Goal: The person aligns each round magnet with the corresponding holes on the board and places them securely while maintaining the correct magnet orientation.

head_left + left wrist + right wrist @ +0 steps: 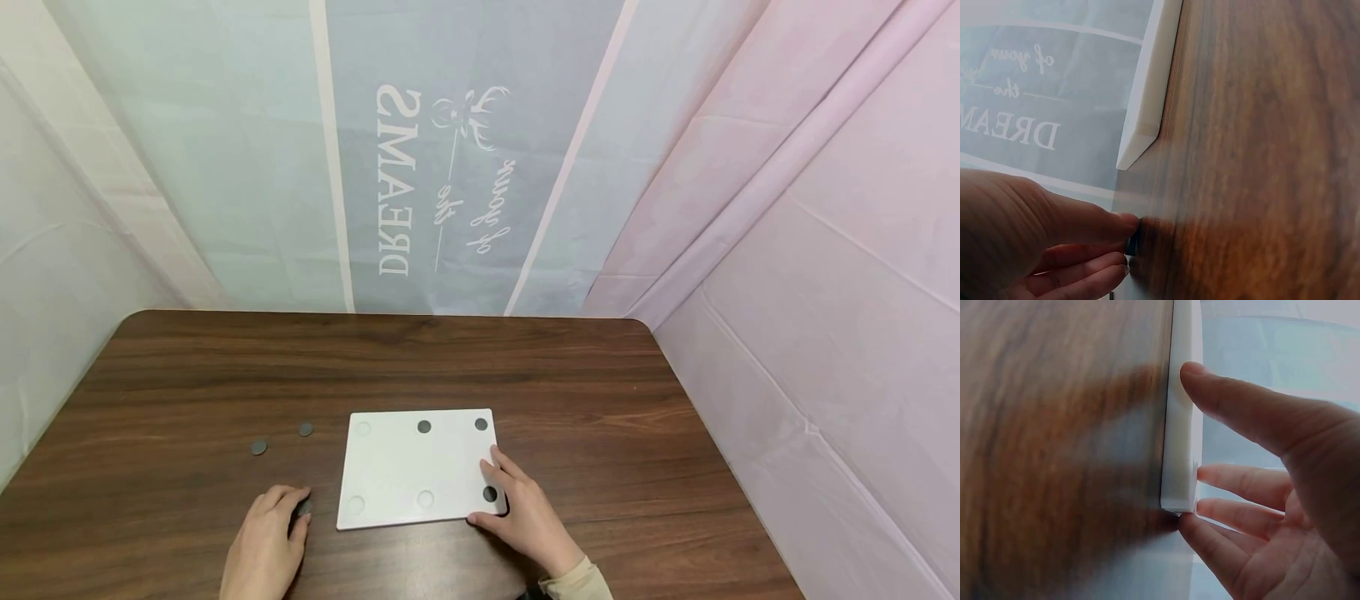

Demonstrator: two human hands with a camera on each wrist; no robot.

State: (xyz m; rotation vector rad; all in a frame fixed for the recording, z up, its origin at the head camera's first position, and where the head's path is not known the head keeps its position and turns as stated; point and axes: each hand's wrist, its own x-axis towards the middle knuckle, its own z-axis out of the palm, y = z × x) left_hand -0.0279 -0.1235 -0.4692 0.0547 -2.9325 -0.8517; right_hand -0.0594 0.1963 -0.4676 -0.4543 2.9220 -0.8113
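Lower left, your left hand (262, 540) pinches a disc (303, 507); steady the lower-centre board (408, 463) with your spread right hand (527, 512).

Gap at left: a narrow strip of bench (324, 483) separates the left hand (262, 546) from the white board (397, 462).
Near right corner: the right hand (525, 512) blocks it, fingers at the board's edges.
Beyond left hand: two loose discs (258, 447) lie flat, low enough to pass over.
Far side: open wood reaches the printed cloth (480, 192), which stops further reach.
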